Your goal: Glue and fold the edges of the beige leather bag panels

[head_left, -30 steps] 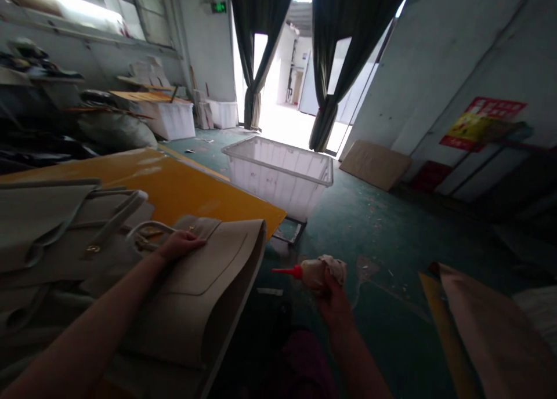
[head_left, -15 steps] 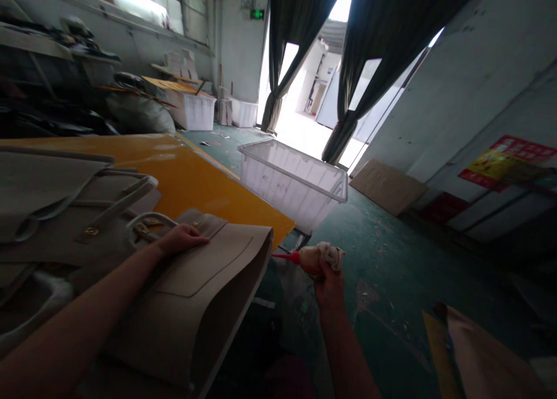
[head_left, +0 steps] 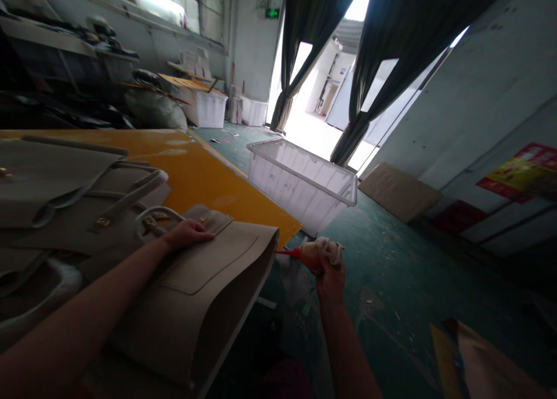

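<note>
Dim workshop, green floor (head_left: 378, 236), dark curtains (head_left: 391, 33) tied at a bright doorway, upper middle of frame. Far left: stacked beige bags (head_left: 52, 178) on yellow table (head_left: 195, 178), white-edged strap at lower left. Upper left: cluttered shelf, stuffed sack (head_left: 154, 110), white bin (head_left: 209, 109) with orange board on top. Left hand (head_left: 189, 235) left of centre, palm down on beige bag (head_left: 226, 254), fingers curled, nearly closed, at the flap near handle and gold clasp; can't tell if they pinch it. That bag lies at the table edge, lower middle-left, its open side facing right. Just above centre: white tub (head_left: 302, 181), past the table corner. Right hand (head_left: 331, 274) right of the bag, fingers closed around squeeze bottle (head_left: 311, 255) plus crumpled cloth (head_left: 331, 250); red nozzle (head_left: 289, 253) points left, tip at bag's upper right corner, contact unclear. Right: brown board (head_left: 398, 190) against wall, red-yellow poster (head_left: 520, 170). Lower right corner: brown sheet (head_left: 491, 361).
</note>
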`<state>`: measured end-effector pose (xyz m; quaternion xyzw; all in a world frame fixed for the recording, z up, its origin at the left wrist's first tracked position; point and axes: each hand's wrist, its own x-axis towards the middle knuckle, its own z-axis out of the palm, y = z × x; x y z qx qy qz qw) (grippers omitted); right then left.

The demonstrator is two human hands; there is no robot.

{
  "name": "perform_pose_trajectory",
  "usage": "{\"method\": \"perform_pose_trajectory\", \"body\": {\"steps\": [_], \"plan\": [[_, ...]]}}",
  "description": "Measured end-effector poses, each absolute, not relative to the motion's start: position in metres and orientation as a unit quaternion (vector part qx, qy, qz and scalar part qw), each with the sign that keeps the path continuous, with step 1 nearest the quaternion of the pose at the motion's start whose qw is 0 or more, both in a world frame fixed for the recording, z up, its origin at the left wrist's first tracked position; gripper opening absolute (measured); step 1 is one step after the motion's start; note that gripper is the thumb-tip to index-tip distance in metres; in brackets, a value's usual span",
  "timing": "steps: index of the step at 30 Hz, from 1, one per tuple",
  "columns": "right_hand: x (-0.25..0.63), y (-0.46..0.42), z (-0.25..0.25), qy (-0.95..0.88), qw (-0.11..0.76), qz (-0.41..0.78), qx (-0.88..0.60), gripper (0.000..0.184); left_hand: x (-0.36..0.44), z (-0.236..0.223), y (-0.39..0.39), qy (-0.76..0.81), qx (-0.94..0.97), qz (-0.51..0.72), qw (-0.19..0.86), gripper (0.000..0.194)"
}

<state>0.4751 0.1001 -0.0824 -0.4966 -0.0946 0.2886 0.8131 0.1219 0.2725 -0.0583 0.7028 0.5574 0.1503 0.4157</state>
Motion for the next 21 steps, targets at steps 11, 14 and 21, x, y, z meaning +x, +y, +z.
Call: {"method": "perform_pose_trajectory", "body": {"steps": [11, 14, 21], "plan": [[0.466, 0.075, -0.092, -0.142, 0.776, 0.289, -0.543, 0.081, 0.121, -0.058, 0.272, 0.551, 0.718, 0.150, 0.398, 0.053], [0.461, 0.069, -0.090, -0.164, 0.764, 0.301, -0.547, 0.074, 0.123, -0.053, 0.269, 0.552, 0.718, 0.141, 0.401, 0.053], [0.453, 0.057, -0.093, -0.153, 0.750, 0.307, -0.565, 0.085, 0.122, -0.057, 0.272, 0.552, 0.711, 0.149, 0.409, 0.054]]}}
